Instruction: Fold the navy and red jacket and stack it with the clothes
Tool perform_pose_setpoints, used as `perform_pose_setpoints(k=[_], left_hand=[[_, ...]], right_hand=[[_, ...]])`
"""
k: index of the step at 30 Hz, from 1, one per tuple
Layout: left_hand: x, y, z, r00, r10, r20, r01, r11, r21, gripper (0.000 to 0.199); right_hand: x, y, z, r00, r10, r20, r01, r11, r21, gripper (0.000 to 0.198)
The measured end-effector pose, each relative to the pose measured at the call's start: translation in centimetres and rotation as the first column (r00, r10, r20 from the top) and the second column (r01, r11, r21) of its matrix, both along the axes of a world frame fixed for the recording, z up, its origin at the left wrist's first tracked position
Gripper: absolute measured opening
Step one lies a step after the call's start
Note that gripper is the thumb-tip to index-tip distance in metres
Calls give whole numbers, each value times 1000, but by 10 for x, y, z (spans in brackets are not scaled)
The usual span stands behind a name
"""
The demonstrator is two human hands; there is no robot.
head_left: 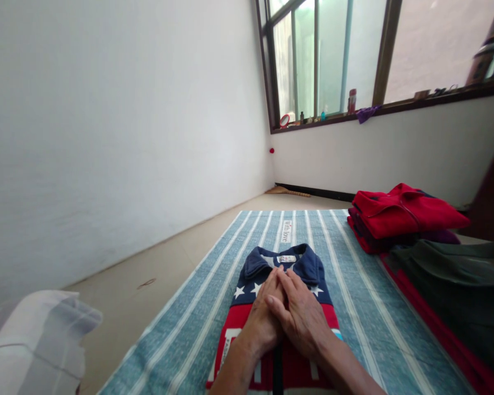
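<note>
A folded polo shirt (247, 321), navy with white stars at the top and red below, lies on a blue striped cloth (354, 296). Both hands rest flat on its chest, just under the navy collar (308, 263). My left hand (260, 318) lies palm down with the fingers pointing at the collar. My right hand (300, 312) lies partly over the left hand, fingers stretched out and close together. Neither hand grips anything.
A stack of folded red clothes (399, 216) sits at the right edge of the cloth, with a dark green garment (456, 291) nearer. A pale checked cloth (37, 340) lies at the lower left. The white wall is at the left; a window sill (395, 104) holds small bottles.
</note>
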State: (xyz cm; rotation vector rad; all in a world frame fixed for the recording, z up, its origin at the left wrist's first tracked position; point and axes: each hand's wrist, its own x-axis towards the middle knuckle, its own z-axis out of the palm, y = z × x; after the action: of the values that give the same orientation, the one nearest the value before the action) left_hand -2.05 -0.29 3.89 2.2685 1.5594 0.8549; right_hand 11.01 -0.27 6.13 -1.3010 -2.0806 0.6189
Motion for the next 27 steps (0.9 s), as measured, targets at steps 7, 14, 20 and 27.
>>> perform_pose_setpoints(k=[7, 14, 20, 27], left_hand=[[-18, 2, 24, 993, 110, -46, -110, 994, 11, 37], [-34, 8, 9, 961, 253, -113, -241, 964, 112, 40], [-42, 5, 25, 969, 174, -175, -186, 981, -54, 38], [-61, 5, 34, 967, 240, 86, -231, 968, -100, 33]], right_hand=[[-1, 2, -3, 993, 7, 115, -13, 999, 46, 57], [-5, -3, -5, 974, -22, 224, 12, 999, 44, 43], [-6, -4, -6, 965, 3, 263, -4, 1000, 2, 50], [-7, -5, -8, 967, -4, 254, 1, 1000, 10, 52]])
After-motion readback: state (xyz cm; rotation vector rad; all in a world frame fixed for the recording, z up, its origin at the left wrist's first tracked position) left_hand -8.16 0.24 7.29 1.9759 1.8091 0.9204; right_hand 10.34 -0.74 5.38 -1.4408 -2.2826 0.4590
